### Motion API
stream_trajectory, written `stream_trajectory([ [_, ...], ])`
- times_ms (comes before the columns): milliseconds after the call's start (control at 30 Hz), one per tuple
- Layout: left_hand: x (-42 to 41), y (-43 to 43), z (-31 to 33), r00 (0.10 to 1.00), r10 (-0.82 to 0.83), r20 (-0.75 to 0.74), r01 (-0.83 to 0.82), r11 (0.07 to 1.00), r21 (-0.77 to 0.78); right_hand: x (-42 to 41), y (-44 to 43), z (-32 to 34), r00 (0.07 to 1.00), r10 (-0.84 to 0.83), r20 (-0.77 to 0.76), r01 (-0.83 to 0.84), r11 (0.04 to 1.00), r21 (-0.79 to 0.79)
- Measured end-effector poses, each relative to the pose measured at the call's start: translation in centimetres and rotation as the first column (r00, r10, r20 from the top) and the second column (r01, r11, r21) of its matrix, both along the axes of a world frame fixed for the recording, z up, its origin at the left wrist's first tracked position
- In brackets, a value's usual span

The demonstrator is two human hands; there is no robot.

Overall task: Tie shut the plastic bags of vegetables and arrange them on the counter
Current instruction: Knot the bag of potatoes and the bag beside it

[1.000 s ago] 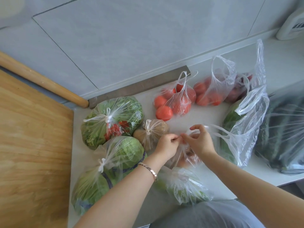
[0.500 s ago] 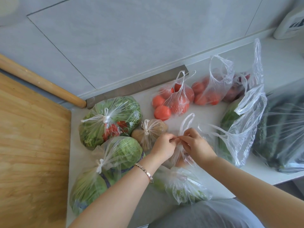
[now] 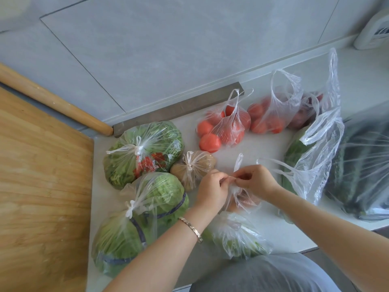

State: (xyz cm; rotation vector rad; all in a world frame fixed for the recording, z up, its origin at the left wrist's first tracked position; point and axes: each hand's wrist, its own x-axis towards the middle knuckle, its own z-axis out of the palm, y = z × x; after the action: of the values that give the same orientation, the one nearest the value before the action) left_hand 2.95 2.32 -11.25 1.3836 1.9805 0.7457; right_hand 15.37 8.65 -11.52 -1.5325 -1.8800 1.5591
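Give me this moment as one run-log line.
step: knotting small bag | left hand: pinches its handle | right hand: pinches its handle | potato bag: tied | right tomato bag: untied

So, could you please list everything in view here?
leafy greens bag: one, green, tied, left rear
cabbage bag: one, green, tied, left front
brown produce bag: one, tied, centre
tomato bags: two, red, by wall
open bag: one, clear, green contents, right
cucumber bag: one, dark green, far right
small greens bag: one, green, front edge
wooden board: one, tan, far left
rolling pin: one, tan, against wall
metal strip: one, grey, wall base
bag in hand: one, clear, centre
left hand, right hand: both pinching its handles
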Motion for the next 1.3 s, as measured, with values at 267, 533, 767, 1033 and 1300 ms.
stream_trajectory([
  [267,0.2,-0.5,-0.6,0.997,-0.068,-0.028,0.069,0.997,0.044,1.3,2.0,0.5,0.959,-0.121,-0.255,-0.095,0.713,-0.695],
  [533,0.2,0.6,-0.2,0.932,0.155,0.326,-0.034,0.937,-0.347,1.3,0.0,0.6,0.993,-0.043,-0.106,0.012,0.960,-0.280],
  [767,0.2,0.8,-0.2,0.870,0.249,0.425,-0.049,0.902,-0.428,0.5,-1.5,0.6,0.976,0.118,0.184,-0.164,0.950,0.265],
  [1033,-0.1,0.5,-0.1,0.884,0.256,0.390,-0.069,0.898,-0.434,0.6,-1.3,0.1,0.967,0.215,0.135,-0.234,0.961,0.149],
  [1300,0.2,0.8,-0.1,0.891,0.264,0.369,-0.091,0.900,-0.426,1.1,-1.0,-0.7,0.994,0.061,-0.089,-0.060,0.998,0.015],
])
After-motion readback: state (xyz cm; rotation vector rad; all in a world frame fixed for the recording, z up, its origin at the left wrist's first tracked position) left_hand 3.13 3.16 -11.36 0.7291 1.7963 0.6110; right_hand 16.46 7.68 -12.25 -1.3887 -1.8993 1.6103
